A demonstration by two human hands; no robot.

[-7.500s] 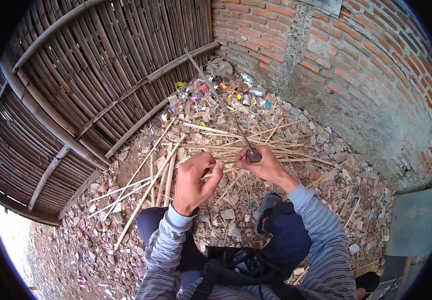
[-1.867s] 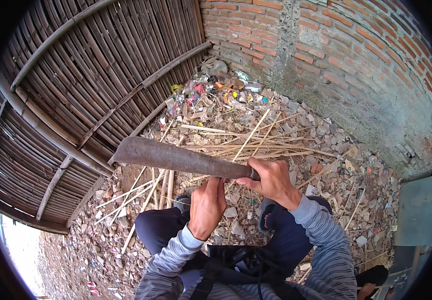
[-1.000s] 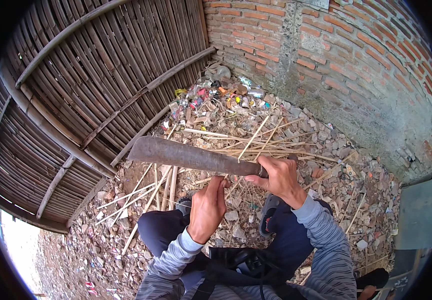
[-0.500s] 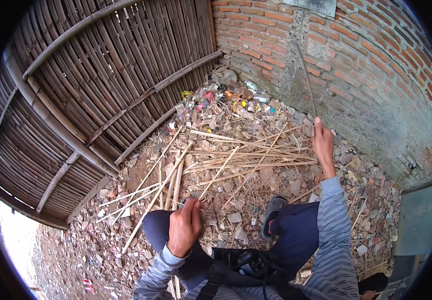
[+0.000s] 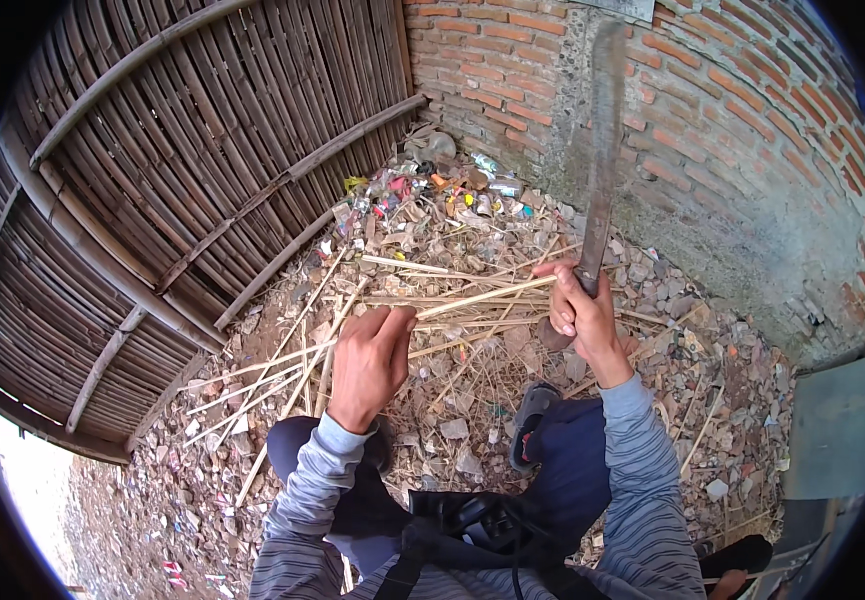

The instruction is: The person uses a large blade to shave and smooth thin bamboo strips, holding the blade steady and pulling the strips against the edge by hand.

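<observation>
My right hand (image 5: 588, 325) is closed around the handle of a machete (image 5: 602, 165), whose long, worn blade points up in front of the brick wall. My left hand (image 5: 370, 365) grips one end of a thin, pale bamboo strip (image 5: 487, 297), its fingers closed. The strip slants up to the right, and its far end meets the fingers of my right hand near the base of the blade. Whether those fingers pinch it cannot be made out. Beneath my hands, more bamboo strips (image 5: 297, 385) lie scattered on the rubble.
A bamboo-slat wall (image 5: 202, 150) rises at left and a brick wall (image 5: 732, 120) at right. Litter (image 5: 442, 190) is heaped in their corner. Stony ground (image 5: 202, 500) surrounds my feet. A grey panel (image 5: 840, 425) stands at right; part of another person (image 5: 737, 560) shows at the lower right.
My left hand has moved up and forward with the strip. My right hand has come left and down, bringing the machete nearer, and the strip's end now meets it. The blade has turned its broad side toward me.
</observation>
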